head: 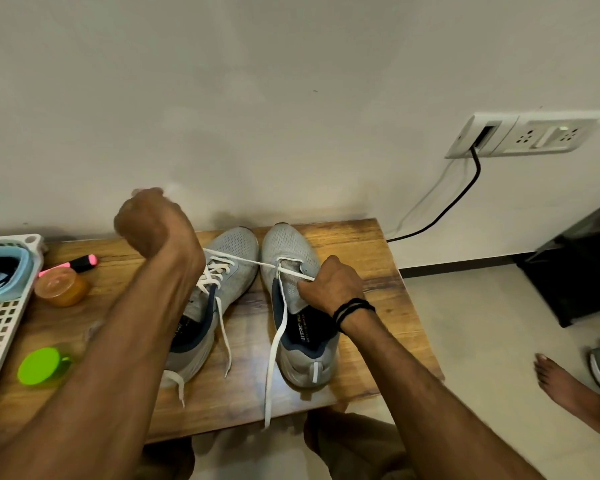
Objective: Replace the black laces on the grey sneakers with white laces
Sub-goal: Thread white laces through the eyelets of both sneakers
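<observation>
1. currently the lacing of the second shoe looks only just begun: the left sneaker (234, 247) stands fully threaded in white, while the right sneaker (293, 244), beside it on the wooden table (378, 265), has its white lace (243, 260) through the lowest eyelets alone
2. the left hand (153, 223) is raised above the left sneaker and clenched into a fist; the white lace runs taut from the toe-end eyelet across towards it, so i judge it grasps that end (the forearm hides the very point of hold)
3. the right hand (329, 287) is curled over the eyelet edge of the right sneaker by the tongue, gripping the upper as if to steady the shoe; whether it also pinches the lace i cannot tell
4. the trailing end (274, 358) lies down the open throat, past the heel and over the table's near edge
5. no black lace shows on either shoe, so the removal looks done
6. next, i judge, the two ends want evening out, then the held end crossing over and feeding through the next eyelet on the opposite row, with the shoe pinned down
</observation>
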Demonstrator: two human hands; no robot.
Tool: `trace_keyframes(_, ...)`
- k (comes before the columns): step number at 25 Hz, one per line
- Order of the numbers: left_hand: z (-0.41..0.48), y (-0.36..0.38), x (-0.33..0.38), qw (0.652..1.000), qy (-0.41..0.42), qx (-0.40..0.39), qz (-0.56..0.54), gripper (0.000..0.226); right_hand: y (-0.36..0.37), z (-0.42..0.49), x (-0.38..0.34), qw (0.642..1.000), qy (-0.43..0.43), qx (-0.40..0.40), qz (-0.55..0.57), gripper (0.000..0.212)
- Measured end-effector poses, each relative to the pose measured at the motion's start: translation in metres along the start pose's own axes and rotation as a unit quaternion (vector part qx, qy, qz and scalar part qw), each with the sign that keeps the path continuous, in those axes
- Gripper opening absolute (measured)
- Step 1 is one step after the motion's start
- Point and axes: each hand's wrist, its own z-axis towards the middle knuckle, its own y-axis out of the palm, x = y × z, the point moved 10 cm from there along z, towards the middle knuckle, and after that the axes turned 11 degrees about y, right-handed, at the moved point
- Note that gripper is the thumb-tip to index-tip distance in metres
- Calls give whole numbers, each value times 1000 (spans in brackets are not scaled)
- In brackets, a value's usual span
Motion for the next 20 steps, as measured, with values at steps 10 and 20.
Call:
trace_keyframes(10,-59,61,13,821,271,-219,452,26,-43,-1,0,976,-37,6,214,28)
trace_keyframes(20,-110,110,-33,651,394,-405,507,19,-44,-7,-19,940,-101,-45,324,25)
